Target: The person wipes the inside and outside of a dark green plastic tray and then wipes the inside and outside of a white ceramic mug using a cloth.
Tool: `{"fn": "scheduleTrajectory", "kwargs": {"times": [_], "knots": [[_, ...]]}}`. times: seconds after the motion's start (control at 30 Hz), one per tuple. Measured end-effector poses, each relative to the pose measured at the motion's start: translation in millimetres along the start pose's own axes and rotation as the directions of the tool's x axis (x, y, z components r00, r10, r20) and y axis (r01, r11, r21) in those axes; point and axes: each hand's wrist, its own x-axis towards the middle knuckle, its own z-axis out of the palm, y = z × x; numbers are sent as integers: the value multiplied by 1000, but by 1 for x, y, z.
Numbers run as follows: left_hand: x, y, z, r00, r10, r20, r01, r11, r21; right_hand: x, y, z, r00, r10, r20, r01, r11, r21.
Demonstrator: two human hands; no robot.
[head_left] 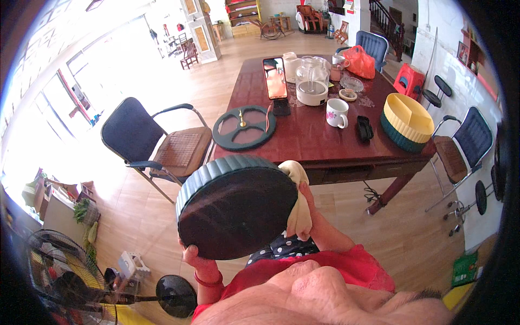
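Note:
A round green box [238,208] with ribbed sides is tilted up in front of me, its flat dark underside facing me. My left hand [193,257] grips its lower left rim, the thumb on the underside and the other fingers hidden behind. On the box's right side, my right hand [310,201] holds a cream cloth [296,214] against the rim; part of the cloth hangs down. Beyond the box, on the table, lies a round green lid [227,142] with see-through panels and a gold knob. A divided yellow tray [410,112] sits in another green ribbed base [401,138] at the right.
The dark red table [309,138] also holds a phone on a stand [275,78], a glass kettle [312,81], a flowered mug [336,114], a black object [364,129] and a red bag [359,60]. Chairs [162,141] stand around; a fan [65,281] is at lower left.

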Motion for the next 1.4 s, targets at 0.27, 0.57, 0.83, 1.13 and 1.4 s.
{"fn": "scheduleTrajectory", "kwargs": {"times": [0.27, 0.57, 0.83, 1.13, 1.4], "knots": [[-3, -3, 17, 982, -20, 187, -22, 975, 221, -4, -44, 49, 985, -150, 85, 162, 974, -156], [2, -1, -2, 923, -154, 352, -9, 907, 420, 4, -63, 65, 963, -203, 176, 262, 849, -459], [2, -8, -23, 924, 3, 383, -120, 952, 282, 12, -60, 94, 956, -200, 214, 281, 835, -473], [-14, -6, 28, 994, 36, 101, -45, 996, 83, 15, -24, 88, 856, -395, 333, 475, 349, -808], [-17, -8, 47, 992, -13, 127, -9, 985, 175, 21, -7, 53, 868, -487, 97, 357, 475, -804]]}}
